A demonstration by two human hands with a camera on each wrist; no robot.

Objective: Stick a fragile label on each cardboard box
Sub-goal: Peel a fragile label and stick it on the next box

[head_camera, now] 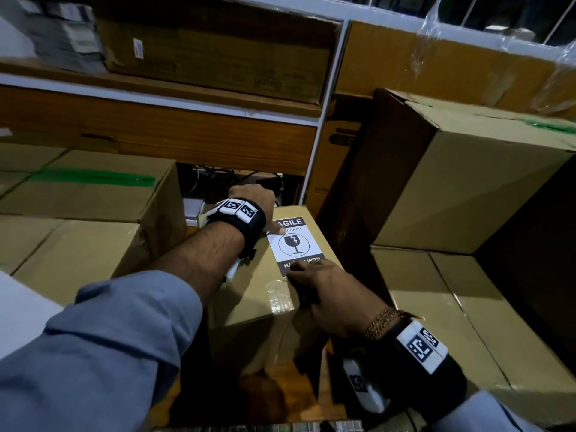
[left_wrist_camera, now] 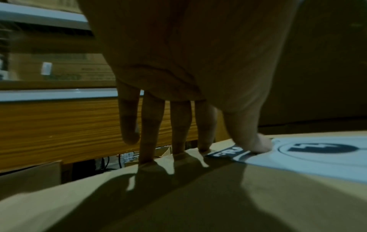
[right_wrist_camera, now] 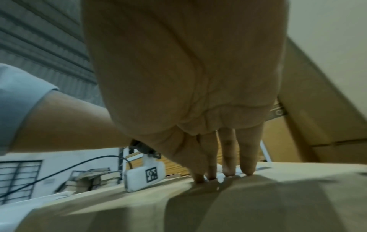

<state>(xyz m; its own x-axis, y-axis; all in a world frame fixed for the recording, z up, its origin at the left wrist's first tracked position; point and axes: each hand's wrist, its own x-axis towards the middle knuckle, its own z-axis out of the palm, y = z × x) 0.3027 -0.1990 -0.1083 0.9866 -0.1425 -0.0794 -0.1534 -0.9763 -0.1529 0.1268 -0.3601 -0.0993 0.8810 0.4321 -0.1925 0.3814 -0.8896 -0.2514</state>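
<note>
A black-and-white fragile label [head_camera: 294, 243] with a broken-glass symbol lies flat on top of a brown cardboard box [head_camera: 249, 285] in the middle. My left hand [head_camera: 254, 199] reaches over the box's far edge, fingers straight; its thumb [left_wrist_camera: 252, 141] presses the label's top left corner [left_wrist_camera: 228, 153]. My right hand [head_camera: 324, 285] rests with straight fingertips [right_wrist_camera: 228, 169] on the label's lower edge, covering part of the print. In the right wrist view the box top [right_wrist_camera: 258, 196] shows under the fingers. Both hands hold nothing.
Cardboard boxes surround the middle one: a green-taped one [head_camera: 90, 185] at left, a tall tilted one [head_camera: 461, 169] at right, flat ones [head_camera: 452, 307] below it. A wooden shelf [head_camera: 156, 126] with boxes stands behind. A clear tape patch [head_camera: 280, 296] sits near the label.
</note>
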